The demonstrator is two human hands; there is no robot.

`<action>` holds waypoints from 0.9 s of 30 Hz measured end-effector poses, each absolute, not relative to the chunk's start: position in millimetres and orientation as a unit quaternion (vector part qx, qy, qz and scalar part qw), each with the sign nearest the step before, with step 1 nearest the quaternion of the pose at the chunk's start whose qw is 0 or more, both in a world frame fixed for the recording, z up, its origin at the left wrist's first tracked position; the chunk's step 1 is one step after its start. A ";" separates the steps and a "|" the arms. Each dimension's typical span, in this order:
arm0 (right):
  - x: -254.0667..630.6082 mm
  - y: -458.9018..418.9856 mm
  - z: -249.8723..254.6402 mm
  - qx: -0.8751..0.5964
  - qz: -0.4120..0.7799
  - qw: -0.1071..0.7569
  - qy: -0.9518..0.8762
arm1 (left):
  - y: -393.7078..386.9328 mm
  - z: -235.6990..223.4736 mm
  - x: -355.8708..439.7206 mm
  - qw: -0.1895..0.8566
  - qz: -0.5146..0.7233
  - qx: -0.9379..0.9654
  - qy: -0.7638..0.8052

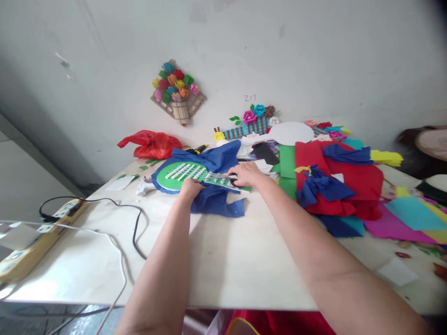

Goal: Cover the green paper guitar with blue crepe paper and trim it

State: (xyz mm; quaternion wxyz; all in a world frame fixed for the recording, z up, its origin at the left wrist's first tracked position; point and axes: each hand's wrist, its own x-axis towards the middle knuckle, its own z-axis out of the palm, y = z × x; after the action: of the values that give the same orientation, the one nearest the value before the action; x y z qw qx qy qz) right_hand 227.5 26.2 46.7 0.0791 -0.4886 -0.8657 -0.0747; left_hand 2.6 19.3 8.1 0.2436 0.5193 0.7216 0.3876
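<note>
A green racket-shaped board [162,179] lies on the table, with white strips across its round end and along its neck. Blue crepe-like sheet [223,156] spreads beneath it and out on both sides. My left hand [191,187] is closed on the board's near edge, where the blue sheet meets it; its fingertips are partly hidden. In my right hand [247,174] is a pair of scissors [218,176], fingers wrapped round the black handles. The blades point left over the board's neck, near the white strips. Whether they touch anything, I cannot make out.
A red plastic bag [150,143] sits at the back left. On the right are red sheets [363,186] with blue scraps and coloured paper. A power strip [45,232] and loose cables lie left. Behind, a white round-headed board [293,133] and paper flowers line the wall.
</note>
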 end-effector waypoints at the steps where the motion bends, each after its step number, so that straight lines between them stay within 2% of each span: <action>1: 227.3 25.8 47.7 -0.486 -0.074 0.079 -0.867 | 17.0 11.0 3.0 0.223 0.364 0.538 0.727; 5: 225.9 23.8 53.0 -0.501 -0.017 0.113 -0.858 | 0.8 29.8 11.5 0.132 0.230 0.619 0.740; 10: 229.3 19.9 58.2 -0.470 0.337 0.125 -0.806 | -11.8 44.2 22.9 0.039 0.141 0.639 0.755; 13: 234.0 18.9 58.1 -0.428 0.457 0.114 -0.771 | -8.1 40.1 21.0 0.036 0.145 0.667 0.730; 22: 245.1 23.0 50.6 -0.364 0.550 0.085 -0.747 | 7.3 22.9 10.5 0.039 0.257 0.656 0.708; 27: 241.0 23.9 45.1 -0.329 0.573 0.093 -0.745 | 11.2 10.5 6.7 0.141 0.360 0.615 0.687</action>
State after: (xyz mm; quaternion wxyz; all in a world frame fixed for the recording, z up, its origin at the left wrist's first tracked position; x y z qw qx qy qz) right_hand 241.0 23.9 45.1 0.0931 -0.3288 -0.7453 0.5725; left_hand 6.7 11.2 10.5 0.1407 0.6152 0.6872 0.3598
